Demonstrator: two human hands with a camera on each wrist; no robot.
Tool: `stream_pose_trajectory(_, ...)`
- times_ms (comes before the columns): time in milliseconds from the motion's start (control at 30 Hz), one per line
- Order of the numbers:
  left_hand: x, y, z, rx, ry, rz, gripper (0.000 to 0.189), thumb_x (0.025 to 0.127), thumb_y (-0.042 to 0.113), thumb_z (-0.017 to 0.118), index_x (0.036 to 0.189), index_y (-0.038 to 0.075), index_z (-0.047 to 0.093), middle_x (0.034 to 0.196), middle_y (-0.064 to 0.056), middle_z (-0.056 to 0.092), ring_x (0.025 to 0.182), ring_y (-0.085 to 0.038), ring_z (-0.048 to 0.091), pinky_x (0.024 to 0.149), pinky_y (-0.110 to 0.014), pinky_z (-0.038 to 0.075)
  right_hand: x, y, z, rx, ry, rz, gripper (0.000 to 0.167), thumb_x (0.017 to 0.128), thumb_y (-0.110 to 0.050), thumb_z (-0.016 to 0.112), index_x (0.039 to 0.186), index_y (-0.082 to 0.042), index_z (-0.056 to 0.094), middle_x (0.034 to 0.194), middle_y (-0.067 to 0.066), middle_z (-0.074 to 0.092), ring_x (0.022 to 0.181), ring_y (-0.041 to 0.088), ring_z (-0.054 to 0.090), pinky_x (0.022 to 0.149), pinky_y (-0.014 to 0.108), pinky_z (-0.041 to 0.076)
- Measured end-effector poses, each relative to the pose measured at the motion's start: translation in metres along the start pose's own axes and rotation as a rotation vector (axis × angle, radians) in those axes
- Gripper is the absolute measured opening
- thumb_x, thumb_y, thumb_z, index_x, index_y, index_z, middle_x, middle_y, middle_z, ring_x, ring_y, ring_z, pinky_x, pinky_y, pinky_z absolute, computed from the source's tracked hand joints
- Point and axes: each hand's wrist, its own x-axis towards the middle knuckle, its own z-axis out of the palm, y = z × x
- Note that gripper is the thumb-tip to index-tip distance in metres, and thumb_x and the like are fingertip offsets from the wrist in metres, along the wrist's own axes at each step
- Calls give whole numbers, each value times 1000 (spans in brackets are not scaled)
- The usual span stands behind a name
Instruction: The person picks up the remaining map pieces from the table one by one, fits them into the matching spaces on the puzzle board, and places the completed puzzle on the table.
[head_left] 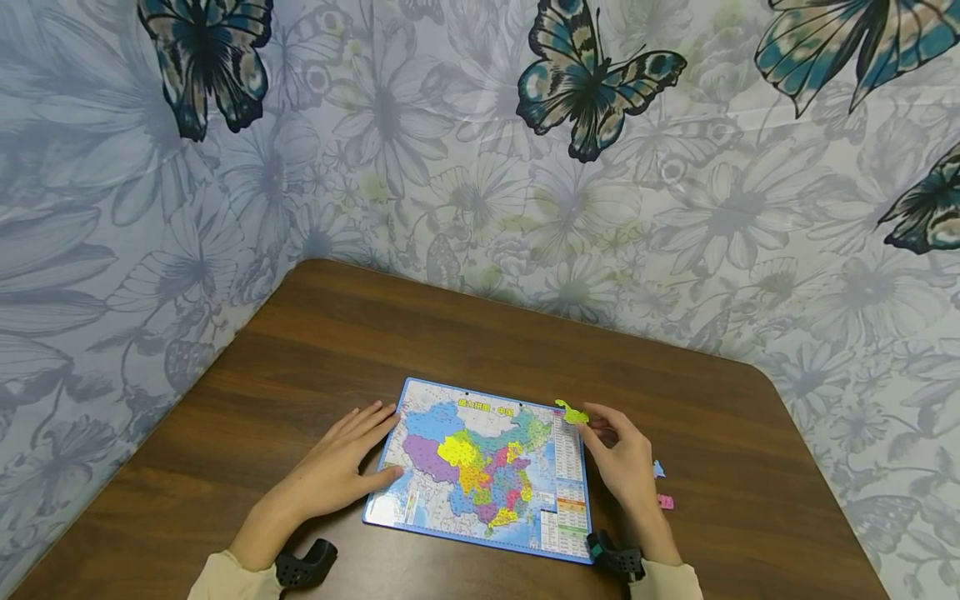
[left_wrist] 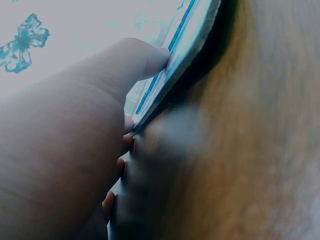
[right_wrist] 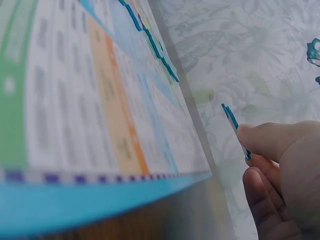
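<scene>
A blue-edged map puzzle board (head_left: 480,540) lies on the table, its coloured pieces forming a map with a white patch near the top. My left hand (head_left: 337,467) rests at the board's left edge, fingers outstretched. Its thumb (left_wrist: 147,60) lies over the board's face in the left wrist view. Thumb and forefinger of my right hand (head_left: 626,458) pinch a yellow-green puzzle piece (head_left: 572,412) by the board's upper right corner. Seen edge-on in the right wrist view, that thin piece (right_wrist: 231,119) is held up apart from the board.
A small blue piece (head_left: 658,469) and a pink piece (head_left: 665,502) lie on the brown wooden table (head_left: 450,325), right of my right hand. Black wrist devices (head_left: 307,567) sit on both wrists. Behind the table hangs a floral cloth (head_left: 480,200) with butterflies.
</scene>
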Motion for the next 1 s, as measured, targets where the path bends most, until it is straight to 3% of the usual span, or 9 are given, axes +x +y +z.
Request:
stream_pose_trajectory(400,0,-1,1,-3,0,-5,81,96,59,64,157,10,44,165,-10,39,155,-36,29,126,-61,20,0,-3,12,15,-38,-4,36,88,-5,81,123,-11,74,103,6,72,91,18,69,81,26,61)
stream_pose_trajectory(1000,-1,-1,0,-10,-5,-7,80,97,59,63,158,10,44,165,-10,38,155,-36,29,126,-61,20,-2,-7,25,29,-111,28,34,91,-10,80,124,-14,74,110,5,72,93,18,70,82,25,59)
